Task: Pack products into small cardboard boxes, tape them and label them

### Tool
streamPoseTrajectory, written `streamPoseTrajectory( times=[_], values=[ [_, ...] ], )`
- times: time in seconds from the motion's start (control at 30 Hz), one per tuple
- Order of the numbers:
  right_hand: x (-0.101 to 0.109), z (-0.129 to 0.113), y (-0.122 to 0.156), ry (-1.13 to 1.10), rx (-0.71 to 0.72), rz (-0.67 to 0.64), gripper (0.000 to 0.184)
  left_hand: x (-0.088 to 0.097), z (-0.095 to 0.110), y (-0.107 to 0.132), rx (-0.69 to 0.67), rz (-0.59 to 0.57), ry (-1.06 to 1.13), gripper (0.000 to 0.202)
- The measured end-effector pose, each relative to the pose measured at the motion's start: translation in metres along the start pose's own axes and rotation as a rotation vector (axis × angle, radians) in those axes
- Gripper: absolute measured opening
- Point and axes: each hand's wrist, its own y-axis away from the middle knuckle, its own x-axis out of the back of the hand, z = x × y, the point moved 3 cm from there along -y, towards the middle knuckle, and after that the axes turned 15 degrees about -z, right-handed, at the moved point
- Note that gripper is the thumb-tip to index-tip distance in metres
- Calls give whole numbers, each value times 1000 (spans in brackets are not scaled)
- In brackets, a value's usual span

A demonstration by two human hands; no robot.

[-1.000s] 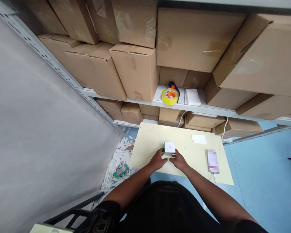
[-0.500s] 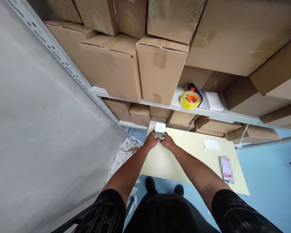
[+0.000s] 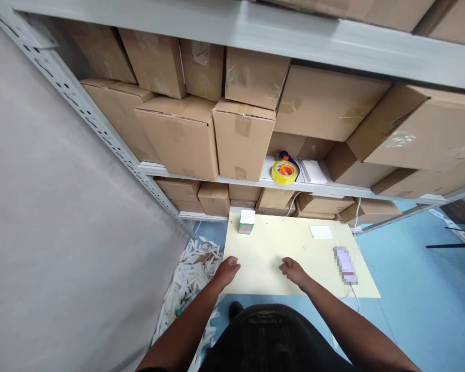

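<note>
A small white and green box stands at the far left corner of the pale yellow table, with no hand on it. My left hand hovers over the table's near left edge, fingers loosely curled and holding nothing. My right hand hangs over the near middle of the table, fingers curled in, also with nothing in it. Both hands are well back from the box.
A white card and a phone with a cable lie on the table's right side. Behind stands a metal shelf of cardboard boxes, with a yellow tape roll and a white box. White paper scraps litter the floor at left.
Both hands carried the small box to the table's far left corner, let go of it there, and drew back to the near edge. The camera has tilted up.
</note>
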Motion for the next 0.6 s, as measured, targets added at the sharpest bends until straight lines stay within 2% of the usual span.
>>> streamPoseTrajectory(
  times=[0.13, 0.23, 0.33, 0.43, 0.6],
  values=[
    [13, 45, 33, -101, -129, -11, 34, -13, -12, 29, 55, -24, -46, 13],
    [26, 61, 41, -144, -141, -18, 37, -24, -7, 39, 61, -21, -81, 14],
    [42, 64, 35, -150, -103, -50, 40, -37, 7, 47, 69, 18, -85, 15],
    [59, 58, 24, -158, -35, -94, 42, -53, 24, 58, 63, 101, -43, 17],
    [87, 43, 11, -200, 66, -209, 41, -93, 53, 72, 27, 263, 60, 18]
  ],
)
